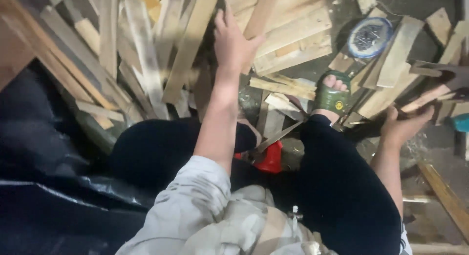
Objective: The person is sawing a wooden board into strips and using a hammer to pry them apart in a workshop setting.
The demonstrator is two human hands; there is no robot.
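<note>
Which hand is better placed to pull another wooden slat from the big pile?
Probably the left hand: it already rests on a slat atop the pile. The right hand is off to the side, gripping other wood pieces.

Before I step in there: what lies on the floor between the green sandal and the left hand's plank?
In the head view, loose pale wood slats lie between the green sandal and the plank under the left hand.

Dim, soft and motion-blurred throughout, brightest on the upper wood, deep shadow lower left.
</note>
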